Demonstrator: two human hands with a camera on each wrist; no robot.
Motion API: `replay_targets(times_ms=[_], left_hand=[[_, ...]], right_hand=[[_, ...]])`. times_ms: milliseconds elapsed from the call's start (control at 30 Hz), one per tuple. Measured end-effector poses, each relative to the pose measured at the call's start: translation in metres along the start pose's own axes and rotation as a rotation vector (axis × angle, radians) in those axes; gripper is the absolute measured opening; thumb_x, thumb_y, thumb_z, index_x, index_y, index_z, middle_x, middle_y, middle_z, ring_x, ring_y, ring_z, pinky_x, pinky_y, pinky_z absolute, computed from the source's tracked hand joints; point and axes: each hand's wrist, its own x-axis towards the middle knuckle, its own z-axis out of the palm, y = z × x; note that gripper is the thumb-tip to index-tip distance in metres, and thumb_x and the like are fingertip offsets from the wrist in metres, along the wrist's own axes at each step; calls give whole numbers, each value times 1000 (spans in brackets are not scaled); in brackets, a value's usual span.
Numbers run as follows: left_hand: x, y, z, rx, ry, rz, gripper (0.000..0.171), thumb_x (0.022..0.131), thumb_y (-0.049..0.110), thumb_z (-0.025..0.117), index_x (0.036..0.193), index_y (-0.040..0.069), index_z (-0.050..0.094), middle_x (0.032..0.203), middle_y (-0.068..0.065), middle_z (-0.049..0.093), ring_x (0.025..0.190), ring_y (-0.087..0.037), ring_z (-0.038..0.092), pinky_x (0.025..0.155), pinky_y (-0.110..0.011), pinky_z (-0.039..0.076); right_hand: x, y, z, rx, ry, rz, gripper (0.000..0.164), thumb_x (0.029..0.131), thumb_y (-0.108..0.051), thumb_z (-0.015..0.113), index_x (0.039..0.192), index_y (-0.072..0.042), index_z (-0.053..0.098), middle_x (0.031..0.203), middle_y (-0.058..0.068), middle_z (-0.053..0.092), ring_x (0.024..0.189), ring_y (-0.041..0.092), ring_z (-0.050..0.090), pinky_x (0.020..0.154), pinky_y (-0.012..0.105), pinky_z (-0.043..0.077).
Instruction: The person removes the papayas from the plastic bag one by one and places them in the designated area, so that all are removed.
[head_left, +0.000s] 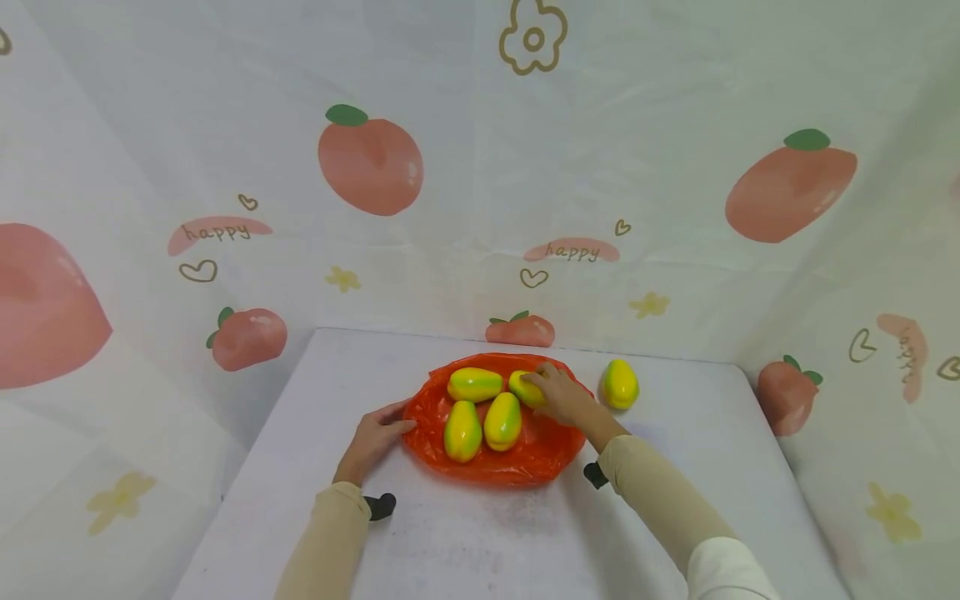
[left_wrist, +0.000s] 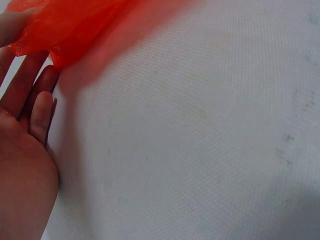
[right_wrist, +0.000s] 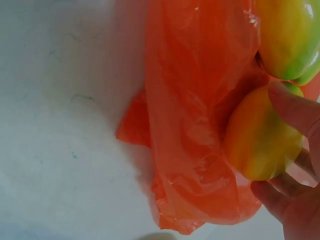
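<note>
Red bag (head_left: pixel 495 473) is held by left fingers (left_wrist: pixel 42 114) while right fingers (right_wrist: pixel 272 197) grip a yellow-green fruit (right_wrist: pixel 260 135)

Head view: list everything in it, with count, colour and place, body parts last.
Bag: 1, red, on the table
Loose fruits: 3, yellow and green, in the bag
Held fruit: 1, yellow and green, over the bag, in the right hand's grip
Outer fruit: 1, yellow and green, on the table, right of the bag
Table: 1, white, under the bag
Printed cloth: white with pink fruit prints, behind and beside the table
Dark objects: 2, black, one by each wrist
Sleeves: 2, beige, on the forearms
Left hand: 1, bag's left rim
Right hand: 1, bag's far right
</note>
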Motion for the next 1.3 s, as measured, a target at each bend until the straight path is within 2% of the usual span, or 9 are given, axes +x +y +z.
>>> replay_targets(times_ms=[233, 467, 767, 1100, 1300], left_hand=[[2, 1, 2, 1, -3, 5, 55, 93, 35, 73, 144, 21, 60, 150, -7, 58, 145, -31, 47, 121, -53, 40], [1, 0, 2, 2, -3, -4, 54, 92, 36, 73, 143, 22, 61, 150, -7, 59, 145, -31, 47, 121, -54, 39], [0, -2, 1, 13, 8, -8, 54, 94, 37, 71, 144, 21, 60, 149, -7, 59, 145, -31, 48, 120, -54, 40], [1, -3, 0, 5, 12, -26, 50, 94, 40, 70, 139, 19, 65, 147, -8, 61, 144, -31, 48, 121, -56, 38], [0, -2, 0, 6, 15, -38, 49, 94, 40, 69, 138, 19, 65, 147, -9, 61, 145, -32, 46, 122, -57, 37]], right_hand=[[0, 2, -1, -26, 10, -1, 61, 96, -22, 71, 151, -20, 47, 139, 12, 47, 129, 31, 52, 111, 50, 51], [-2, 6, 0, 36, 26, -1, 59, 96, -25, 71, 151, -19, 48, 140, 11, 48, 128, 29, 53, 111, 48, 51], [-2, 1, -5, 97, 32, 42, 64, 96, -22, 71, 154, -26, 45, 144, 10, 47, 133, 29, 48, 111, 48, 52], [-8, -4, -15, 91, 128, -14, 66, 92, -16, 75, 152, -22, 48, 147, 12, 46, 129, 30, 52, 109, 47, 53], [-11, -6, -25, 118, 170, 14, 66, 93, -16, 74, 153, -24, 48, 148, 12, 46, 129, 31, 54, 108, 47, 54]])
